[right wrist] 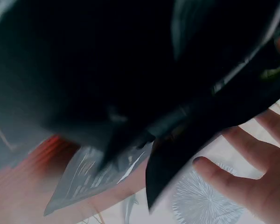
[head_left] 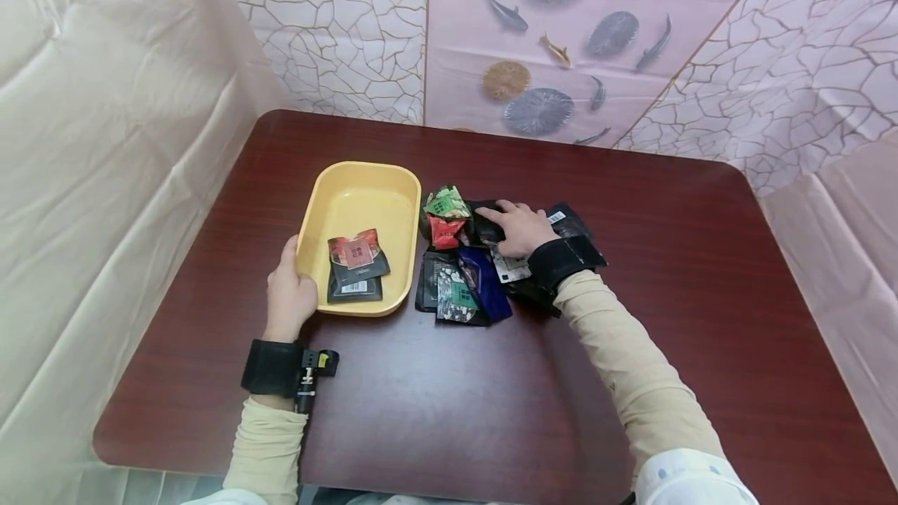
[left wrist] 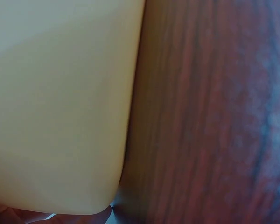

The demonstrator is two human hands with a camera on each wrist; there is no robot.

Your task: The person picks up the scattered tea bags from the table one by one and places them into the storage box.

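A yellow plastic tray (head_left: 404, 178) stands on the table, its left rim gripped by my left hand (head_left: 291, 302). In the left wrist view the tray's wall (left wrist: 60, 116) fills the left side, with part of the fingers at the bottom edge. Inside lie two small packets, a red-and-black one (head_left: 358, 254) overlapping a dark one (head_left: 356, 290). Right of the tray, my right hand (head_left: 522, 231) rests over a pile of packets, fingers spread on a black packet (head_left: 487, 231). In the right wrist view its straight fingers (right wrist: 245, 144) show beside dark wrappers (right wrist: 186, 154).
Around the right hand lie a green packet (head_left: 447, 203), a red packet (head_left: 445, 231), a blue packet (head_left: 484, 283), a black-and-silver packet (head_left: 456, 296) and a dark packet (head_left: 570, 221). The brown table (head_left: 449, 411) has a patterned cloth wall (head_left: 337, 37) behind it.
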